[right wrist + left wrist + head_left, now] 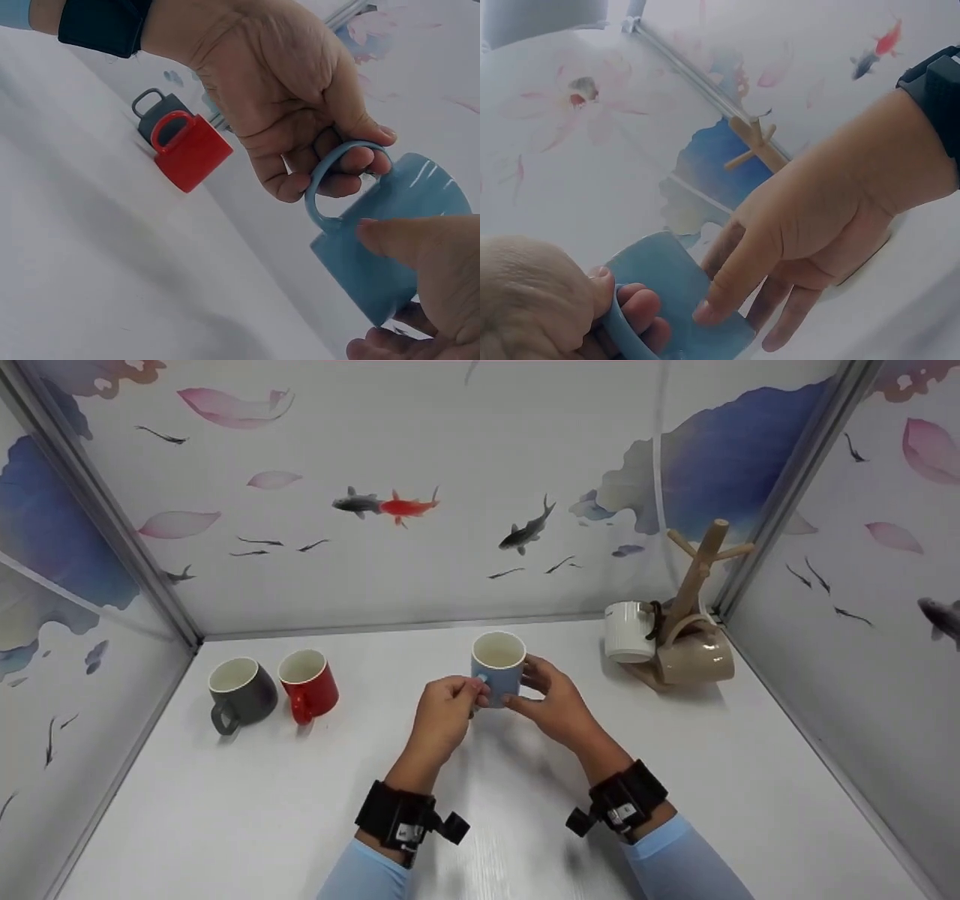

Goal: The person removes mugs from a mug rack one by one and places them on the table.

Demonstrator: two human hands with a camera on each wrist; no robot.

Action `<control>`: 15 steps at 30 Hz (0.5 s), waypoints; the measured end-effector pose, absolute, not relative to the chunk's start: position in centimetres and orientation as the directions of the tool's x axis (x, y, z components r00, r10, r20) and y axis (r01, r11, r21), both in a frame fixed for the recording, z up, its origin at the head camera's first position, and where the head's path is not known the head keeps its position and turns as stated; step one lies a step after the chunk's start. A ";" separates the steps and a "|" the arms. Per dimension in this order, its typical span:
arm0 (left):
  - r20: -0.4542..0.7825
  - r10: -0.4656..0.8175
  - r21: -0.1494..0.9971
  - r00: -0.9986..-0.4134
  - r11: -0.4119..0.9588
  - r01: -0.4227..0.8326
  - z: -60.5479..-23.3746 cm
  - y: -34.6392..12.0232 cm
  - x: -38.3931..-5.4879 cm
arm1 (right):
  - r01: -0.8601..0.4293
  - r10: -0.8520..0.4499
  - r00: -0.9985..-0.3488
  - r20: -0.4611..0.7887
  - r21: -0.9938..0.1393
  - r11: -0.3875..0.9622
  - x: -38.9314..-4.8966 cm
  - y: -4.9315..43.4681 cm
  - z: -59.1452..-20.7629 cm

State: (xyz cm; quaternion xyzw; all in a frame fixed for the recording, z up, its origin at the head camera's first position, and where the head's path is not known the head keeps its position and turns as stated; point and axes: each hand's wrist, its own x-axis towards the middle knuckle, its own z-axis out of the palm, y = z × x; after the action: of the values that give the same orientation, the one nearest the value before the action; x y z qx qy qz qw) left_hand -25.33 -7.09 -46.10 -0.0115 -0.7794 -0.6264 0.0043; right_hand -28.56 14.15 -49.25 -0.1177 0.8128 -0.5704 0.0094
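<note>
Both hands grip a blue mug [505,681] over the desk [187,817].
The left hand [441,716] pinches the handle [622,336] between thumb and curled fingers; the right hand [562,707] grips the body from the other side, thumb nearer. The mug is midway across, toward the far edge. Near the far left corner stand a dark grey mug [253,701] and a red mug [320,694]; near the far right corner, a white mug [626,634] and a tan mug [699,660] flank a wooden rack [694,577].

From my end I count five mugs [504,682], one wooden rack [691,581], two hands [444,712], two black wrist straps [391,814], two blue sleeves [365,877].
</note>
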 end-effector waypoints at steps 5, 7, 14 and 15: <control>-0.001 -0.132 0.983 -0.991 0.183 -0.026 -46.9 -8.9 -26.1 | -0.136 -0.251 -0.965 0.073 -0.960 0.246 -28.7 14.1 -49.1; -0.014 -0.194 0.984 -0.981 0.172 -0.048 -47.3 -10.0 -26.5 | -0.121 -0.269 -0.961 0.063 -0.971 0.205 -28.7 14.1 -49.1; -0.077 -0.349 0.985 -0.934 0.118 -0.125 -48.7 -14.6 -27.7 | -0.122 -0.332 -0.941 0.062 -0.979 0.164 -28.5 14.3 -49.2; -0.081 -0.361 0.985 -0.929 0.111 -0.130 -48.8 -15.1 -27.9 | -0.121 -0.338 -0.939 0.061 -0.980 0.161 -28.5 14.3 -49.2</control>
State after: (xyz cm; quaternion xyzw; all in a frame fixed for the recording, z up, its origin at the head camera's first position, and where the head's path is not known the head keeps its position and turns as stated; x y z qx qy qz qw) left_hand -27.88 -15.14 -48.84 0.1657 -0.7399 -0.6458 0.0896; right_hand -28.45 14.33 -49.24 -0.1515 0.7569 -0.6298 0.0860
